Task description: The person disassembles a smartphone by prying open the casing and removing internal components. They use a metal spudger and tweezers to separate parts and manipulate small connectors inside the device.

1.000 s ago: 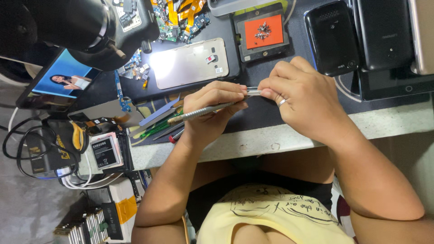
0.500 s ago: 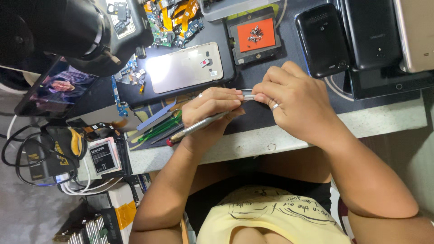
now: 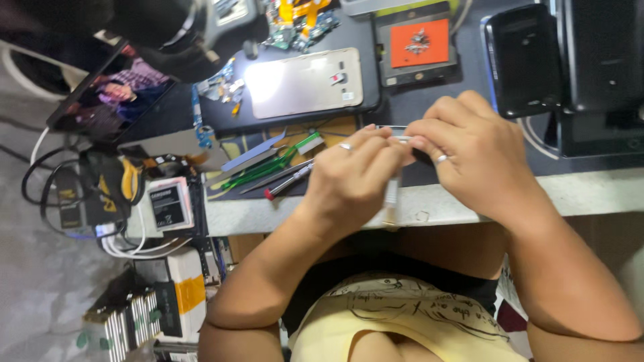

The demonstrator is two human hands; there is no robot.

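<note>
**Both hands pinched on a small part and a slim tool at the desk edge**

Head view, the only one I had. Left hand (image 3: 352,181) sat curled nearly closed, fingertips meeting the right hand's over the dark work mat (image 3: 443,114). A thin silver-handled tool (image 3: 391,194) ran down from that grip toward the pale desk edge (image 3: 590,194). Right hand (image 3: 473,157) was also closed, thumb and forefinger pinched on a small flat silvery piece (image 3: 401,137) between the two hands. I'd judge that piece light, thin and easily bent or dropped; best held by its edges. The tool looked stiff and light, held near its upper end.

Nearby: a gold-backed phone (image 3: 305,84) face down, an orange square pad in a dark tray (image 3: 419,43), a black phone (image 3: 526,60), green tweezers (image 3: 258,171).

Hard to make out: the small piece was mostly covered by fingers, so I couldn't tell its shape. Tool tip was hidden. Clutter at the top edge was cut off.
</note>
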